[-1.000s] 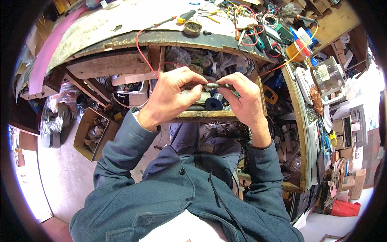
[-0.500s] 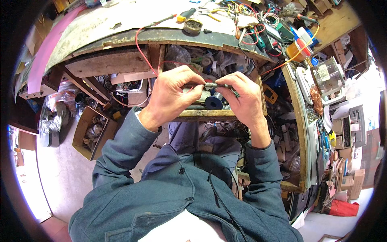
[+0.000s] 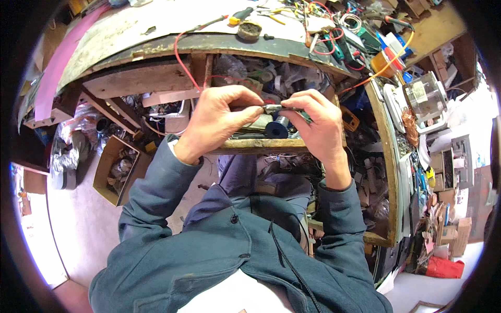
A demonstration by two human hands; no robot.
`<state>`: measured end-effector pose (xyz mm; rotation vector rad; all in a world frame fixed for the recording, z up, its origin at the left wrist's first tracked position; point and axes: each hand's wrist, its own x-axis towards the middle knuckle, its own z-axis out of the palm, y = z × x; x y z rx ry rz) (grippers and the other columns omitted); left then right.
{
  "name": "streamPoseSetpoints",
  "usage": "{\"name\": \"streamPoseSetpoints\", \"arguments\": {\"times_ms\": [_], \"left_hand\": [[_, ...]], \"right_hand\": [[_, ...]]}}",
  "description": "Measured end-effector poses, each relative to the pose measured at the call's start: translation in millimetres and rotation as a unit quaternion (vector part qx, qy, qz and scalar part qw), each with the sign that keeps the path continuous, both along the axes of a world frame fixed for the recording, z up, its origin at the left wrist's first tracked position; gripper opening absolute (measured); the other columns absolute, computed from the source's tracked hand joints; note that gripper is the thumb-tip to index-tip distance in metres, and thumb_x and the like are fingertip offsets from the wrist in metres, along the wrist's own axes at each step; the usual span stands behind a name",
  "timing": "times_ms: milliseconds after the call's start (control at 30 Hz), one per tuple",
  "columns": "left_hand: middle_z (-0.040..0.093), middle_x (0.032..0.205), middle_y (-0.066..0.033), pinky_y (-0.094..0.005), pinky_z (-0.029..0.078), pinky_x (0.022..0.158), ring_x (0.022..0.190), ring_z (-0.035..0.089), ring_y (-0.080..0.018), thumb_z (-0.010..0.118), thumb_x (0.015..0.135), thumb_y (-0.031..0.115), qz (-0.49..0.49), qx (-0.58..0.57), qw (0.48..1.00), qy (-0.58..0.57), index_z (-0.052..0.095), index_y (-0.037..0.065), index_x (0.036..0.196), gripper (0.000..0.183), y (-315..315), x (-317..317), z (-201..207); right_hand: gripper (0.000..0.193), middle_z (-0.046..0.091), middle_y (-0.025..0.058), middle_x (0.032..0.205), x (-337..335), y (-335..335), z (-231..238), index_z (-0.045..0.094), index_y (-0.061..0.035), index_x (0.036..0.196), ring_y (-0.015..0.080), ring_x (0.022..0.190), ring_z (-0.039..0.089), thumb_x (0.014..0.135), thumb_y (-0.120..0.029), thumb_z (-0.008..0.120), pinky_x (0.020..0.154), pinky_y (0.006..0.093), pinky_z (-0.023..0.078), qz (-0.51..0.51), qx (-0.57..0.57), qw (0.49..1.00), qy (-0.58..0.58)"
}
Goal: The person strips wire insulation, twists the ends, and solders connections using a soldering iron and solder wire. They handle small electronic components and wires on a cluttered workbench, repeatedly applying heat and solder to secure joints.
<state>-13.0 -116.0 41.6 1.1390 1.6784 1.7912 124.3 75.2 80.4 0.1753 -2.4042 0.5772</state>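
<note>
Above an open drawer, my left hand [image 3: 215,119] and my right hand [image 3: 319,124] meet, each with thumb and forefinger closed in a pinch. Between the fingertips they hold a small slim grey piece [image 3: 272,108], metallic in look; its exact kind is too small to make out. My left fingertips are on its left end, my right ones on its right end. Just below it in the drawer lies a dark blue spool [image 3: 276,129], close to my right fingers. The ends of the piece are hidden by my fingers.
The drawer's wooden front edge [image 3: 261,146] runs below my hands. On the workbench [image 3: 172,23] lie a yellow-handled screwdriver [image 3: 240,15], a round tin [image 3: 249,31], and tangled leads [image 3: 339,31]. A red cable [image 3: 180,57] hangs over the edge. A cardboard box [image 3: 120,169] stands at left.
My left hand has shifted slightly left and down, its fingers spread a little wider around the pinch. The grey piece stays between both hands and shows slightly more.
</note>
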Motion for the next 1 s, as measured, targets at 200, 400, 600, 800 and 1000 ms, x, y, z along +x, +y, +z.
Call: {"name": "streamPoseSetpoints", "arguments": {"times_ms": [200, 400, 600, 800, 1000], "left_hand": [[0.07, 0.085, -0.0045, -0.0257, 0.052, 0.069, 0.077, 0.063, -0.0089, 0.075, 0.087, 0.003, 0.056, 0.024, 0.986, 0.157, 0.072, -0.001, 0.095, 0.01, 0.8, 2.3, -0.9], [0.066, 0.08, -0.0108, -0.0322, 0.05, 0.064, 0.071, 0.064, -0.019, 0.074, 0.08, 0.003, 0.08, 0.046, 0.958, 0.271, 0.071, 0.0, 0.091, 0.012, 7.5, 4.8, -3.2], [0.071, 0.085, -0.0078, -0.0302, 0.052, 0.066, 0.074, 0.065, -0.0124, 0.076, 0.087, 0.009, 0.049, 0.019, 0.981, 0.188, 0.074, 0.0, 0.096, 0.013, 5.0, 1.4, -5.2], [0.074, 0.096, -0.0044, -0.0249, 0.054, 0.076, 0.086, 0.065, -0.0074, 0.079, 0.089, 0.007, 0.008, 0.017, 0.999, 0.042, 0.072, -0.002, 0.107, 0.021, 1.6, 3.7, -6.2], [0.07, 0.087, -0.0041, -0.0262, 0.051, 0.069, 0.078, 0.063, -0.0094, 0.075, 0.09, 0.007, 0.025, -0.017, 0.988, 0.153, 0.073, -0.002, 0.098, 0.013, 0.0, 0.9, -4.3]], "right_hand": [[0.017, 0.071, 0.0096, 0.091, -0.6, -3.0, -0.9, 0.073, -0.0055, 0.095, 0.0277, 0.085, 0.071, 0.08, -0.003, 0.08, 0.076, 0.0361, 0.057, 0.003, -0.012, 1.0, -0.018], [0.018, 0.071, 0.0098, 0.091, 0.9, 1.1, -3.0, 0.073, -0.0052, 0.096, 0.0288, 0.084, 0.07, 0.079, -0.003, 0.08, 0.075, 0.037, 0.057, 0.011, 0.012, 0.999, -0.032], [0.017, 0.071, 0.0089, 0.092, 5.3, 4.4, 0.7, 0.073, -0.0062, 0.097, 0.029, 0.087, 0.07, 0.082, -0.007, 0.08, 0.077, 0.0384, 0.056, -0.005, 0.002, 0.999, -0.042], [0.015, 0.071, 0.0088, 0.09, 2.6, 4.1, 0.5, 0.074, -0.0061, 0.096, 0.029, 0.085, 0.07, 0.082, -0.007, 0.08, 0.076, 0.0377, 0.056, 0.004, 0.013, 0.999, -0.038], [0.016, 0.07, 0.0086, 0.091, 3.0, 2.0, 1.6, 0.074, -0.0073, 0.098, 0.0292, 0.087, 0.069, 0.083, -0.009, 0.08, 0.077, 0.0384, 0.056, 0.004, 0.017, 0.999, -0.045]]}}
